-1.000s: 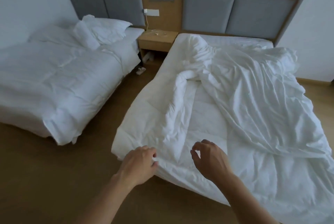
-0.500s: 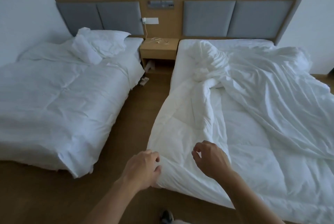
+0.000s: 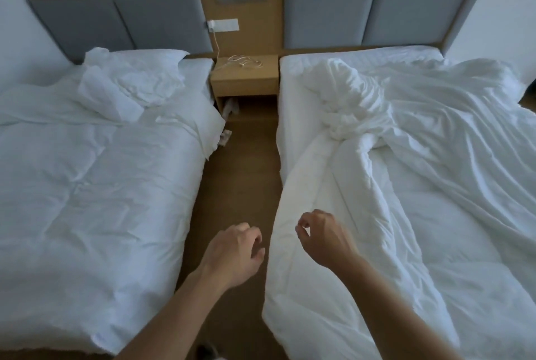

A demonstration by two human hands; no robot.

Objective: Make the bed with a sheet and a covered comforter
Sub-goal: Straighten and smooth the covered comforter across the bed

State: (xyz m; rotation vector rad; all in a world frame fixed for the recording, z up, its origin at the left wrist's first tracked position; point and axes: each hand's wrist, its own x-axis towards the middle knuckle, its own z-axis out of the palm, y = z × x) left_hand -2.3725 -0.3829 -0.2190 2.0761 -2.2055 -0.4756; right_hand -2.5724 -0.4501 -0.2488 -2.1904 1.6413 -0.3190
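The right bed carries a white sheet [image 3: 301,69], bare near the headboard. A white quilted comforter [image 3: 327,185] lies crumpled along its left side and hangs over the edge. A thin, wrinkled white cover [image 3: 464,145] is spread over the right half. My left hand [image 3: 235,252] hovers above the floor gap just left of the comforter's edge, fingers loosely curled, holding nothing. My right hand [image 3: 322,239] hangs over the comforter's left edge, fingers loosely curled with thumb near forefinger, and no fabric in it.
A second bed [image 3: 87,200] with a white cover and pillows [image 3: 136,81] fills the left. A wooden nightstand [image 3: 245,76] with a cable on top stands between the headboards. Slippers [image 3: 224,137] lie on the narrow wooden floor strip [image 3: 237,185]. A shoe [image 3: 207,351] shows at the bottom.
The view swung left toward the aisle between the beds. My left hand came off the comforter's corner edge and now hovers over the floor. My right hand keeps its curled pose.
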